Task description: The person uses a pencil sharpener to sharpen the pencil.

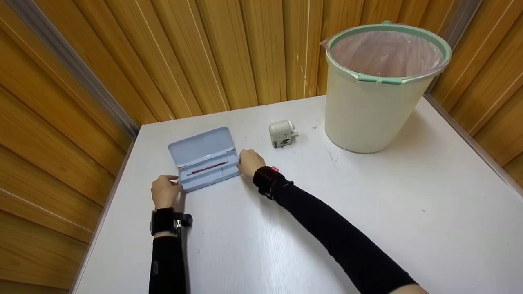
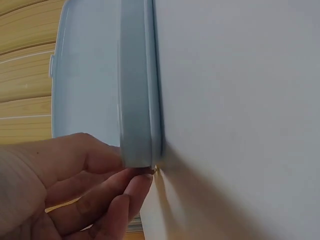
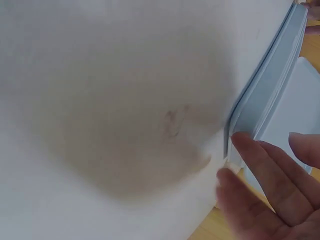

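A light blue pencil case (image 1: 204, 185) lies on the white table with its lid (image 1: 202, 145) swung back. Inside, a dark red patterned pencil (image 1: 207, 168) rests in the long compartment. My left hand (image 1: 164, 191) grips the left end of the case; in the left wrist view the thumb is at the rim and the fingers (image 2: 137, 187) curl beneath the corner. At the other end, my right hand (image 1: 250, 162) touches the case's corner with fairly straight fingers (image 3: 272, 180), its thumb held apart from them.
Behind the right hand stands a small white pencil sharpener (image 1: 281, 134) with a crank. A large cream bin (image 1: 367, 110) with a green rim and clear liner occupies the back right. Wood-patterned walls (image 1: 253, 49) border the table's back and left edges.
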The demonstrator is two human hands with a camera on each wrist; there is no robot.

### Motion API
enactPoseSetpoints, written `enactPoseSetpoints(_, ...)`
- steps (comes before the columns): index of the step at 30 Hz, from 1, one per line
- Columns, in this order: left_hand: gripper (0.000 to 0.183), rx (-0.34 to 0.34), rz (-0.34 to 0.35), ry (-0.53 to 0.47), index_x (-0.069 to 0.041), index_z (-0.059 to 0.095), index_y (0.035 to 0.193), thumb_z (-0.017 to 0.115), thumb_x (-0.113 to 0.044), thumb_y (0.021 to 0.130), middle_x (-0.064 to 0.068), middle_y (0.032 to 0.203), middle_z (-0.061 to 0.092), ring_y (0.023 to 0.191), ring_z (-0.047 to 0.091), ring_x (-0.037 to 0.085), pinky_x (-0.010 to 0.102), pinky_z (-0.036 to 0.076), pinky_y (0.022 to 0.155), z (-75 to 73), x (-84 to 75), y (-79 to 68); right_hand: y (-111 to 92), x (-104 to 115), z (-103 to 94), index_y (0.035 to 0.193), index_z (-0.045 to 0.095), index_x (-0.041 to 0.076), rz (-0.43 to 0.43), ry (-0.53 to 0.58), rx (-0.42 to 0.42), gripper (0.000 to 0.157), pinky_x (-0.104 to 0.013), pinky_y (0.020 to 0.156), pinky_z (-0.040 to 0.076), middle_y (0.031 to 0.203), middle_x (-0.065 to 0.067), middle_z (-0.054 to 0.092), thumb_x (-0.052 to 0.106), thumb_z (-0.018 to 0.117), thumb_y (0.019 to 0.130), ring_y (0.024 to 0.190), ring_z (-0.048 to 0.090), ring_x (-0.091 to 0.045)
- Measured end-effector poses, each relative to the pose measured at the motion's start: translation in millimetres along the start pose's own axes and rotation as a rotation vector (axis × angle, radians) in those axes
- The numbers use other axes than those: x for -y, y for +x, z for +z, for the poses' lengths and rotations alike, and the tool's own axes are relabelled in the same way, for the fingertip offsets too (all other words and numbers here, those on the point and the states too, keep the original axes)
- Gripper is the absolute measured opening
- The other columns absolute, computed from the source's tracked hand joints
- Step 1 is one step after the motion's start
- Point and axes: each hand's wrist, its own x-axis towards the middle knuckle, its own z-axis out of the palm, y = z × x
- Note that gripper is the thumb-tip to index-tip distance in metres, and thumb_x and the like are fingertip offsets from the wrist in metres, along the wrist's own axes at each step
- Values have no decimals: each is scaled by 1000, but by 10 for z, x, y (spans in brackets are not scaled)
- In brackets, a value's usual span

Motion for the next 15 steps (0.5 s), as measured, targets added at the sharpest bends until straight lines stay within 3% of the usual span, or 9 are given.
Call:
enactPoseSetpoints(9, 43, 70, 30, -33, 12, 63, 120, 61, 4, 77, 31, 112, 68, 108, 63, 47, 53, 48, 94, 26, -144, -49, 65, -179, 0, 96, 73, -7, 26, 116, -22, 16, -42, 89, 55, 101, -21, 74, 5, 70, 86, 97, 71, -36)
enactPoseSetpoints(15, 41, 109, 37, -17, 12, 65, 115, 62, 5, 75, 30, 106, 70, 102, 65, 44, 52, 50, 92, 36, -230, -90, 66, -301, -40, 92, 73, -5, 63, 127, 6, 13, -41, 87, 55, 97, -19, 75, 4, 72, 84, 94, 71, -34)
